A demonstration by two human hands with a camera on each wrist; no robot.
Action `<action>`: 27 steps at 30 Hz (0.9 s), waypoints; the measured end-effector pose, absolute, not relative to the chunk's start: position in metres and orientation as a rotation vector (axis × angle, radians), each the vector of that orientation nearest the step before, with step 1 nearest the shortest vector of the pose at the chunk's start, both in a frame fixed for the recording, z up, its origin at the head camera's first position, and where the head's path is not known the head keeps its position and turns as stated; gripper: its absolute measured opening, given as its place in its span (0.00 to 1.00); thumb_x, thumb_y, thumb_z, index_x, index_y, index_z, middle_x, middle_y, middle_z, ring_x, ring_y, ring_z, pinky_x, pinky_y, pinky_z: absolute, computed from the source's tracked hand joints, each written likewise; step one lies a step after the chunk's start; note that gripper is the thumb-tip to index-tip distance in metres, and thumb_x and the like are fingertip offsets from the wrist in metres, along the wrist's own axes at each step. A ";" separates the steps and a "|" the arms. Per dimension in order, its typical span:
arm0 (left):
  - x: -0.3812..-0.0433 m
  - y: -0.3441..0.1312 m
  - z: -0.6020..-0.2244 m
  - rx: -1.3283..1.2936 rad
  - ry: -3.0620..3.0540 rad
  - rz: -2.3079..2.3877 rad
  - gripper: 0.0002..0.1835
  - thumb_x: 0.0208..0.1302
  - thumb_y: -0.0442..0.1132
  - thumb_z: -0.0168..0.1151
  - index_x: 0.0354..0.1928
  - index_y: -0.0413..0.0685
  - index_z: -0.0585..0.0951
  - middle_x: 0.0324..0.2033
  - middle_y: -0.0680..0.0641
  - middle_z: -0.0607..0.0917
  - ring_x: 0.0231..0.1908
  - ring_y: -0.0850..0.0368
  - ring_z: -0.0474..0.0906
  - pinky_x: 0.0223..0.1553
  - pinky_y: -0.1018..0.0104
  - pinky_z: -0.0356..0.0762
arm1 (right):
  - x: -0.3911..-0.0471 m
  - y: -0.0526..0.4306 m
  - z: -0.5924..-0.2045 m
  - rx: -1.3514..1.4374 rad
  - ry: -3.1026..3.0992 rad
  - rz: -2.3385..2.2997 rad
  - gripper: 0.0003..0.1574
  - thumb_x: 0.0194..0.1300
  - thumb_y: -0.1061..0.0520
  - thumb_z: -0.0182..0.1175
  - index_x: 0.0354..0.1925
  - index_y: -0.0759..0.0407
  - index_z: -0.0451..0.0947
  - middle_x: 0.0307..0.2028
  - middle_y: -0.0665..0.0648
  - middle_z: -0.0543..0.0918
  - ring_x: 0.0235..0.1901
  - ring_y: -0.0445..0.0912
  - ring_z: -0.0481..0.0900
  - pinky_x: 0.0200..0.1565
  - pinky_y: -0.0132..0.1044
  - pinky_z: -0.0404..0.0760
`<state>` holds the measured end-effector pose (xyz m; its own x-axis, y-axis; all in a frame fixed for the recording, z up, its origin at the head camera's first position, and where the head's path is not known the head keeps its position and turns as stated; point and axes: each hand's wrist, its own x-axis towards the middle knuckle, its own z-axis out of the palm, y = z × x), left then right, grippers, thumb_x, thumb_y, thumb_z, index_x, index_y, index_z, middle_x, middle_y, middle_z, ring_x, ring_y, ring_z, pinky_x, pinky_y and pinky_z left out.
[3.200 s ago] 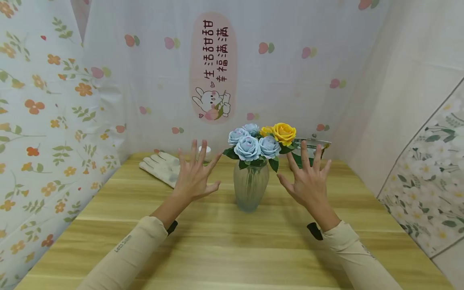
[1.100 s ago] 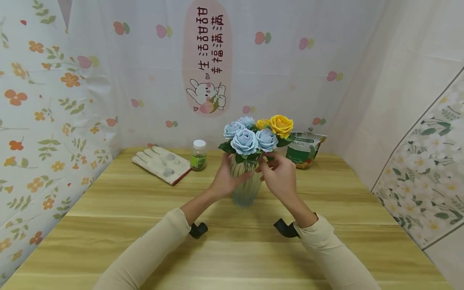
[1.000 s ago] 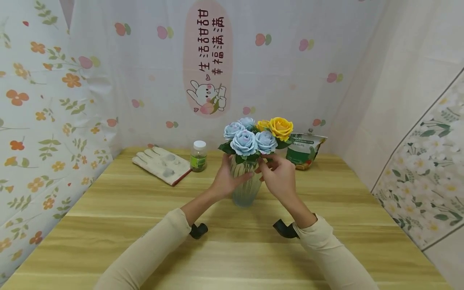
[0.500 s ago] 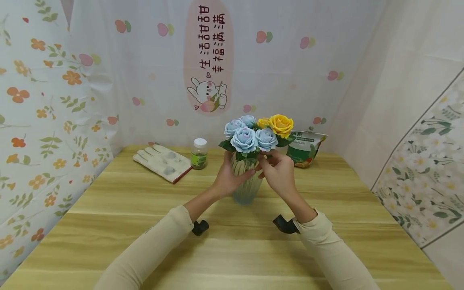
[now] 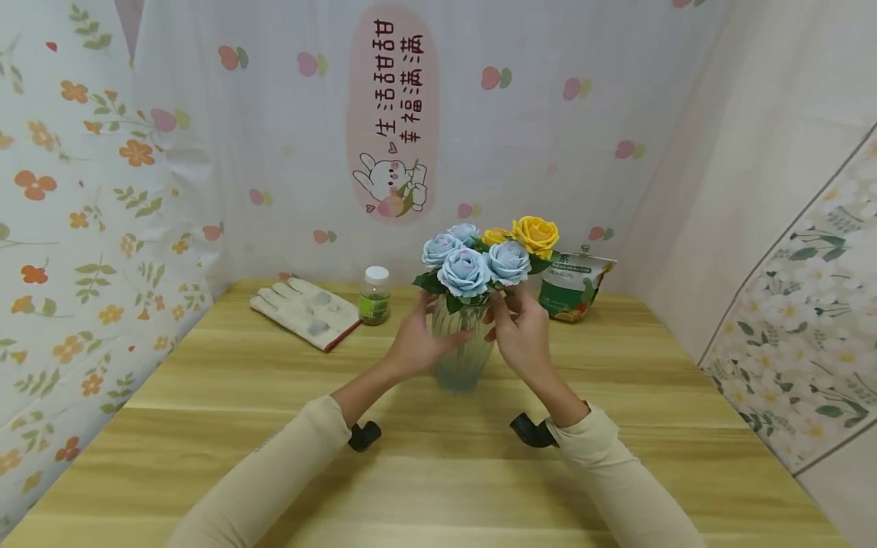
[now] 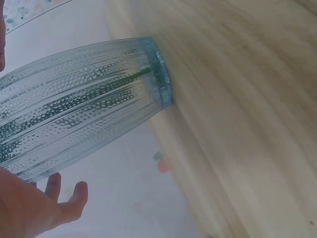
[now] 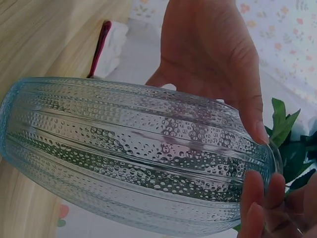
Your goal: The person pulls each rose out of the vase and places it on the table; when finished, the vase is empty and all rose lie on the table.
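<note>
A clear ribbed glass vase (image 5: 460, 365) stands on the table with several pale blue roses (image 5: 464, 272) and yellow roses (image 5: 536, 237) in it. My left hand (image 5: 413, 346) grips the vase's upper left side, its thumb lying across the front. At the right of the rim, my right hand (image 5: 524, 331) has curled fingers and pinches below the front right blue rose (image 5: 509, 262); the stem itself is hidden. In the right wrist view, the right fingertips (image 7: 252, 191) are against the vase neck, and green leaves (image 7: 285, 124) show past the rim.
A white work glove (image 5: 304, 310) lies at the back left, beside a small white-capped jar (image 5: 374, 297). Behind the vase on the right stands a green and white pouch (image 5: 572, 285). Patterned curtains (image 5: 308, 137) enclose the wooden table (image 5: 438, 487).
Both hands have come from spread beside the vase to its upper part. Lately the front right blue rose and the yellow roses have shifted slightly up and right with the right hand.
</note>
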<state>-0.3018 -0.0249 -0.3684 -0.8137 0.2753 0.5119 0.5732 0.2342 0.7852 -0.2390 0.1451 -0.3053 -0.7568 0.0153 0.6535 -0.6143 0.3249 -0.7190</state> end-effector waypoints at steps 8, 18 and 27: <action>-0.299 -0.028 -0.372 -0.832 -2.231 -1.609 0.49 0.52 0.43 0.78 0.72 0.45 0.59 0.68 0.44 0.68 0.67 0.47 0.66 0.63 0.48 0.67 | -0.249 0.148 -0.311 0.530 -1.913 1.311 0.08 0.72 0.70 0.51 0.46 0.77 0.73 0.31 0.69 0.76 0.08 0.45 0.71 0.15 0.27 0.69; -0.295 -0.032 -0.374 -0.800 -2.253 -1.638 0.49 0.51 0.42 0.79 0.70 0.45 0.58 0.67 0.42 0.69 0.67 0.45 0.67 0.63 0.47 0.67 | -0.262 0.151 -0.320 0.584 -1.768 1.398 0.16 0.74 0.65 0.52 0.57 0.69 0.73 0.43 0.67 0.82 0.15 0.52 0.78 0.21 0.36 0.80; -0.292 -0.032 -0.370 -0.749 -2.301 -1.631 0.48 0.49 0.43 0.80 0.68 0.44 0.60 0.67 0.41 0.69 0.66 0.40 0.68 0.61 0.46 0.69 | -0.266 0.149 -0.326 0.635 -1.724 1.419 0.21 0.75 0.67 0.50 0.63 0.68 0.69 0.41 0.64 0.79 0.23 0.51 0.80 0.25 0.34 0.81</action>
